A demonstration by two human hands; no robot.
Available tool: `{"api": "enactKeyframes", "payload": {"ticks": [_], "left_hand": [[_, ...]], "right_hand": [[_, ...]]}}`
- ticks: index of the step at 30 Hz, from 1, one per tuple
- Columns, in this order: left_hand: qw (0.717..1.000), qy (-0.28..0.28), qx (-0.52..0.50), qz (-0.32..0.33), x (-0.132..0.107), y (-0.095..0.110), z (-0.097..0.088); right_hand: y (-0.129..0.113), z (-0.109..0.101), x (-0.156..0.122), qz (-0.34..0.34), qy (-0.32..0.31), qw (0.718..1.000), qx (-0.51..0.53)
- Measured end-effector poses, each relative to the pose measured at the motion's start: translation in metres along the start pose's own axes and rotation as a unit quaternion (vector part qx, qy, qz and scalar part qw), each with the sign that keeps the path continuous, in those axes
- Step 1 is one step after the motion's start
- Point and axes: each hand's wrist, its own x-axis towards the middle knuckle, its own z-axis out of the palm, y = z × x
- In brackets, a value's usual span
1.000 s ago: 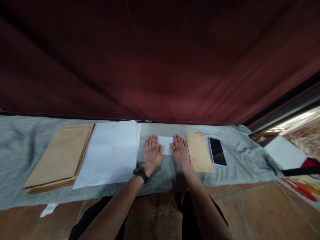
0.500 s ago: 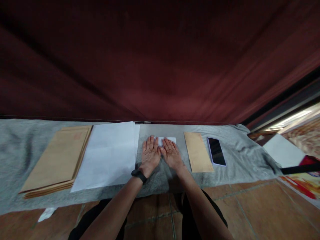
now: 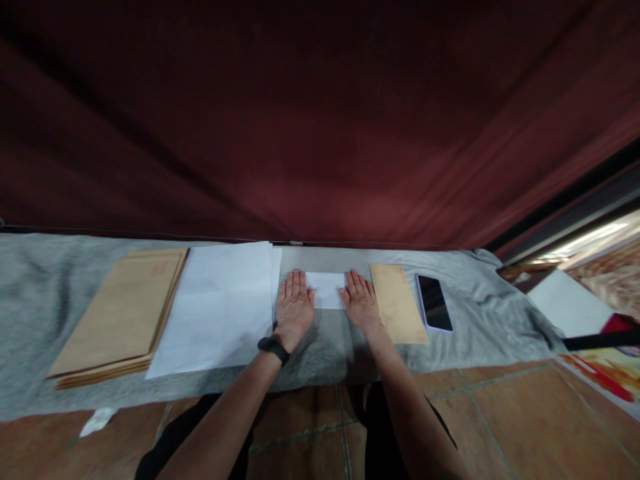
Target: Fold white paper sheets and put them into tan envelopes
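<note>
- Left hand (image 3: 295,308) and right hand (image 3: 361,303) lie palm-down, fingers extended, grasping nothing.
- Between them, small white paper (image 3: 325,291) lies flat, apparently folded already.
- Just beside, a brown envelope (image 3: 399,305).
- Farther left, large white sheets (image 3: 220,307) lie unfolded.

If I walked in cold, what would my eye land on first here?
Probably the left hand and right hand, palms down at either end of a small white paper. Left of them lie large white sheets and stacked brown envelopes; to the right, a single brown envelope and a smartphone.
</note>
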Motion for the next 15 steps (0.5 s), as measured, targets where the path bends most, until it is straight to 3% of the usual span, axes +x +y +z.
{"api": "enactKeyframes", "payload": {"ticks": [2, 4, 8, 15], "left_hand": [[1.0, 0.02, -0.006, 0.018, -0.002, 0.006, -0.005], [0.996, 0.032, -0.024, 0.084, -0.008, 0.015, -0.007], [0.98, 0.008, -0.058, 0.189, -0.021, 0.03, 0.001], [0.99, -0.011, -0.028, 0.137, -0.024, 0.016, 0.004]], "right_hand": [[0.001, -0.001, 0.0, 0.004, 0.003, 1.0, -0.001], [0.0, -0.001, 0.0, 0.005, 0.004, 1.0, -0.002], [0.0, 0.0, 0.0, 0.002, 0.002, 1.0, -0.006], [0.001, 0.003, 0.0, 0.005, 0.002, 1.0, -0.005]]}}
